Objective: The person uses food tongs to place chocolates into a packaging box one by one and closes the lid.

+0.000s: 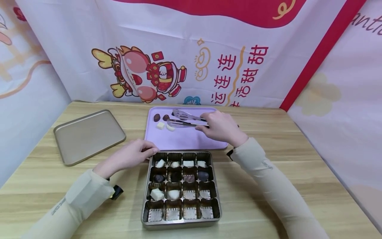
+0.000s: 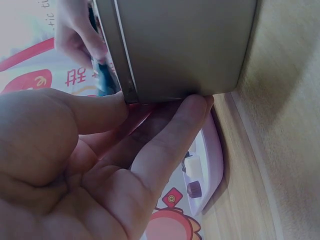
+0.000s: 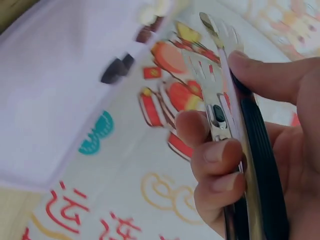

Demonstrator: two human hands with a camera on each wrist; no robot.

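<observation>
My right hand [image 1: 219,125] grips a pair of metal tongs [image 3: 260,165] with dark handles, above the lilac tray [image 1: 179,141]. The tongs' two tips stand apart, near the brown chocolates [image 1: 157,117] and white chocolates [image 1: 160,125] on that tray. My left hand [image 1: 134,153] holds the far left corner of a metal tin [image 1: 182,225], thumb at the rim and fingers against the side. A divided insert fills the tin: white pieces [image 1: 188,163] in the far row, dark ones [image 1: 203,176] in the second, and two white pieces [image 1: 174,194] at the left of the third.
A bare gold-brown baking tray [image 1: 89,132] lies at the left of the wooden table [image 1: 262,212]. Behind the table hangs a printed white and red cloth [image 1: 167,33]. The lilac tray stands just beyond the tin.
</observation>
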